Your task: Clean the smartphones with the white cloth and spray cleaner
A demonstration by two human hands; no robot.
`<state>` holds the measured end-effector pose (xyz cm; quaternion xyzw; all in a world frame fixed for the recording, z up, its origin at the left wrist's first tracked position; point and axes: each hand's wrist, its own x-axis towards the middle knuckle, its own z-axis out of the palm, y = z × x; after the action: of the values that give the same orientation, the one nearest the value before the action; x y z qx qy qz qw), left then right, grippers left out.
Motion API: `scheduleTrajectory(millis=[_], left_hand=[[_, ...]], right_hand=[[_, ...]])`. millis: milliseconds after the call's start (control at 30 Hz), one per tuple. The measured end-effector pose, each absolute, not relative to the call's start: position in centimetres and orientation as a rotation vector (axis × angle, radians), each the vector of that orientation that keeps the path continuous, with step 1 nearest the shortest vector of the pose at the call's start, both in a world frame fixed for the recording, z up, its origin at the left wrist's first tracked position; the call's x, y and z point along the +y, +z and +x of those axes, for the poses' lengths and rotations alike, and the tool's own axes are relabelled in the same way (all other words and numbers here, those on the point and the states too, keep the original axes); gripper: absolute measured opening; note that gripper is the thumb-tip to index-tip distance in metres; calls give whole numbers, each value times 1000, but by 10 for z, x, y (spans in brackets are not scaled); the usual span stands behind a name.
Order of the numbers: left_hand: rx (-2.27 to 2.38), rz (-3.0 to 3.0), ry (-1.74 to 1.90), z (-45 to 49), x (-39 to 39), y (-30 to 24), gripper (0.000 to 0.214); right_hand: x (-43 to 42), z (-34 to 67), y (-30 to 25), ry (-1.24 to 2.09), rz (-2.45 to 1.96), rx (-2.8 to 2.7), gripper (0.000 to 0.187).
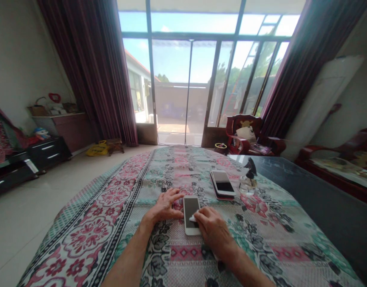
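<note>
A white smartphone (190,210) lies face up on the floral tablecloth (111,207). My left hand (165,206) rests flat beside its left edge, fingers spread and touching the phone's upper left side. My right hand (212,231) is pressed over the phone's lower right part, fingers pinched on a small white wipe (192,218) against the dark screen.
A stack of other phones (222,184) lies further back on the right, next to a small glass spray bottle with a black top (248,177). The dark tabletop (321,207) is bare to the right. Red wooden chairs (246,135) stand before the glass doors.
</note>
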<state>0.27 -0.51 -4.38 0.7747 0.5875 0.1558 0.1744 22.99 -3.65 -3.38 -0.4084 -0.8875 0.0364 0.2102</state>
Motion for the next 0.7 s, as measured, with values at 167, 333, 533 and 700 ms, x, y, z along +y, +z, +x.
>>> scheduleTrajectory(millis=[167,333,533,700], left_hand=[[1661,2209,468,3,-6,-43,76],[1681,2192,463,5,-8,-40,76],[1669,2214,493,5,-7,-42,70],[1691,2229,543,6,-7,-42,59]], right_hand=[[-54,217,-31,196,-986,-2579,18],[-49,224,-30,197,-1093,-2526,21],[-40,224,-39,156,-1136,-2438,24],[-48,213,-36,220,-1020,-2488,21]])
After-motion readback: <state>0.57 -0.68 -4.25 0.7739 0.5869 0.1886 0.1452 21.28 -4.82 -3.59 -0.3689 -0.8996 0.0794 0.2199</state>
